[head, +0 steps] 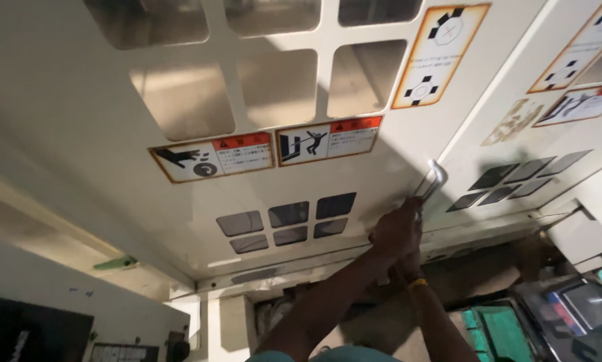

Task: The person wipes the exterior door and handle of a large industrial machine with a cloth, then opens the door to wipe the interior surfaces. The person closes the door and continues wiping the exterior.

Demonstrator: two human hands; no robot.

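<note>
A cream metal guard door of a machine fills most of the head view, which is tilted. At the door's edge sits a bent silver metal handle. My left hand is closed around the lower end of this handle, with the arm reaching up from the bottom centre. My right hand, with a yellow band at the wrist, is pressed close under the left one. Its fingers are hidden, so its grip cannot be seen.
The door has glazed window openings, a block of dark vent squares and orange-edged warning stickers. A second cream panel adjoins on the right. Below lie green crates and a dark screen-like unit.
</note>
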